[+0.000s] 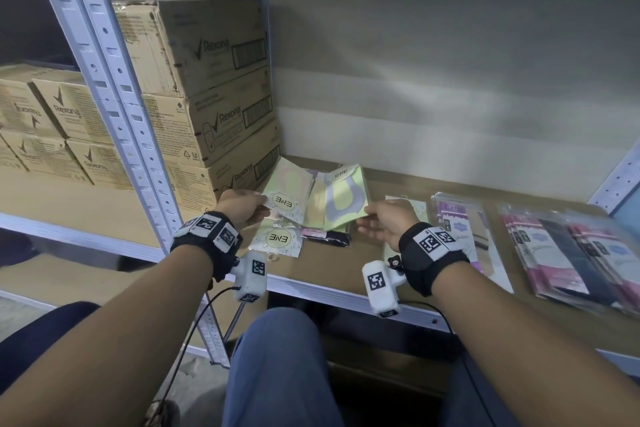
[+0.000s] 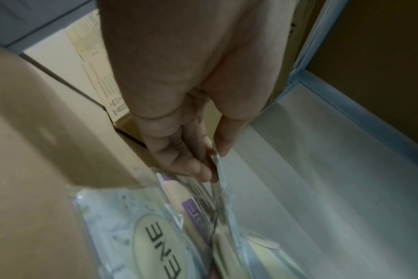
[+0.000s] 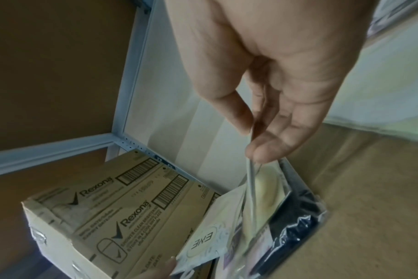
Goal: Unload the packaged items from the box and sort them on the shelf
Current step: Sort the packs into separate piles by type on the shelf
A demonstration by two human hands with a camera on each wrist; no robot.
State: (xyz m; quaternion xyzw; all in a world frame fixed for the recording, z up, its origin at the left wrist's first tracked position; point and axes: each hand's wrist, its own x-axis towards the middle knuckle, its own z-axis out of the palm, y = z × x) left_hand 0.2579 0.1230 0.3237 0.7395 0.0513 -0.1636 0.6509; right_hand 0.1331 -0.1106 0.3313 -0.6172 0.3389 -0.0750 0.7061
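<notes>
Two pale green ENE packets are held up over the left part of the shelf board (image 1: 332,267). My left hand (image 1: 261,207) pinches the near corner of the left packet (image 1: 289,189); the left wrist view shows its fingers (image 2: 193,166) clamped on the packet's edge (image 2: 227,207). My right hand (image 1: 364,215) pinches the corner of the right packet (image 1: 343,201), which has a lilac shape printed on it; in the right wrist view that packet (image 3: 251,190) hangs edge-on from the thumb and fingers. Below them on the board lie another ENE packet (image 1: 277,239) and a dark packet (image 1: 329,236).
Stacked Rexona cartons (image 1: 207,87) stand against the shelf's left post, close behind the left hand. To the right lie a white packet (image 1: 405,204), purple packets (image 1: 460,222) and overlapping pink and dark packets (image 1: 571,253). More Rexona cartons (image 1: 52,125) fill the neighbouring bay.
</notes>
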